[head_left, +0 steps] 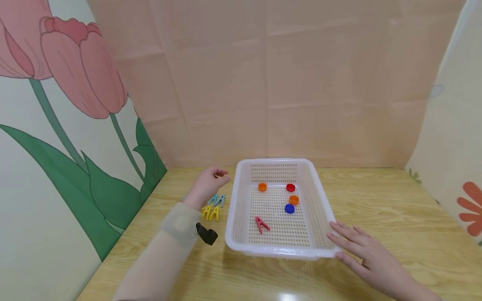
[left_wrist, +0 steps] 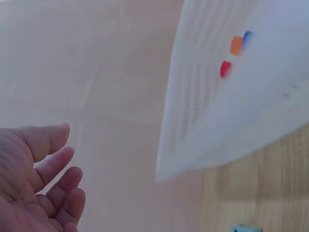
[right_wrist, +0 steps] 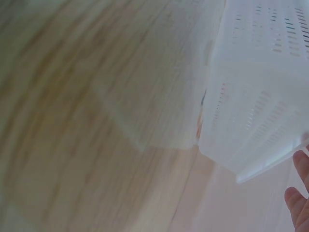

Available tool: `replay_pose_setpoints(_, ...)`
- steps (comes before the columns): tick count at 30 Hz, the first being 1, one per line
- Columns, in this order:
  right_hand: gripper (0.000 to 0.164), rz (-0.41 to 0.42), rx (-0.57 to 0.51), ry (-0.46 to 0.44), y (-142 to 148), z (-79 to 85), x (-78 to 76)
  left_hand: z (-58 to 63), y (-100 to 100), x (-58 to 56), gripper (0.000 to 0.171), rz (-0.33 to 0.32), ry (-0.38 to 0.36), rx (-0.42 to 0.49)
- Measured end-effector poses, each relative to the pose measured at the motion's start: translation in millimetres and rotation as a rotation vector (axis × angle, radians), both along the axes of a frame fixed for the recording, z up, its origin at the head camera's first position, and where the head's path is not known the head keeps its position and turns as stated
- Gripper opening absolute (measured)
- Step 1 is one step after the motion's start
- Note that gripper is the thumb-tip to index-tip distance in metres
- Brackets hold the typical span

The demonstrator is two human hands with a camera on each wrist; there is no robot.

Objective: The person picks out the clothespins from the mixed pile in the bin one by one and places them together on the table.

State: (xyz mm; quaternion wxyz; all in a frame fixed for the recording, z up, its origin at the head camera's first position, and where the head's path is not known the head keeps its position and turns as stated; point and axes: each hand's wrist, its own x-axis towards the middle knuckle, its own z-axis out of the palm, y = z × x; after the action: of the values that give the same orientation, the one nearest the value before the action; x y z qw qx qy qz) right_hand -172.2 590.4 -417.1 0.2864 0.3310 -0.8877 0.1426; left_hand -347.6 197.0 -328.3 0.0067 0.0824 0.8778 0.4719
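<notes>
A white perforated plastic basket (head_left: 278, 251) stands on the wooden table. Inside it lie a red clothespin (head_left: 261, 224), two orange caps (head_left: 262, 187), a red cap (head_left: 290, 187) and a blue cap (head_left: 289, 208). My left hand (head_left: 208, 187) hovers just left of the basket, apart from its rim; in the left wrist view its loosely bent fingers (left_wrist: 67, 181) hold nothing. Below and beside that hand lie blue clothespins (head_left: 221, 200) and yellow clothespins (head_left: 214, 214), partly hidden by the wrist. My right hand (head_left: 370, 259) has its extended fingers at the basket's near right corner, seemingly touching the rim.
The wooden table (head_left: 384, 200) extends on both sides of the basket. A creased pinkish-beige sheet (head_left: 271, 83) hangs behind it. On the left stands a wall (head_left: 34, 188) with painted tulips, and on the right a pale wall (head_left: 455, 138) with an orange flower.
</notes>
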Motion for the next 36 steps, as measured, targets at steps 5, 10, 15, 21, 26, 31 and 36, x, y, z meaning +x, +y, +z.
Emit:
replay_pose_setpoints(5, 0.044, 0.000, 0.001, -0.009, 1, 0.6, 0.4, 11.2, 25, -1.7, 0.031, -0.067, 0.072, 0.000)
replay_pose_setpoints(10, 0.044, -0.001, 0.001, -0.009, 1, 0.0, 1.1, 15.6, 47, -3.9, 0.029, -0.116, 0.127, -0.018)
replay_pose_setpoints(15, 0.045, 0.000, -0.002, -0.009, 1, -0.5, 1.4, 17.1, 63, -3.4, 0.028, -0.148, 0.130, 0.006)
replay_pose_setpoints(21, 0.045, 0.001, -0.005, -0.006, 1, -0.5, 1.1, 14.1, 80, -3.3, 0.024, -0.149, 0.071, 0.021)
replay_pose_setpoints(26, 0.044, 0.010, -0.002, 0.002, 1, -0.4, 0.8, 6.3, 92, -6.0, 0.023, -0.155, 0.025, 0.009)
replay_pose_setpoints(31, 0.044, 0.011, 0.004, 0.010, 0, -0.3, 0.5, -3.8, 100, -9.1, 0.023, -0.158, 0.011, -0.066)
replay_pose_setpoints(36, 0.044, 0.005, 0.010, 0.011, 0, 0.9, 0.5, -12.8, 107, -11.7, 0.025, -0.176, 0.029, -0.160)
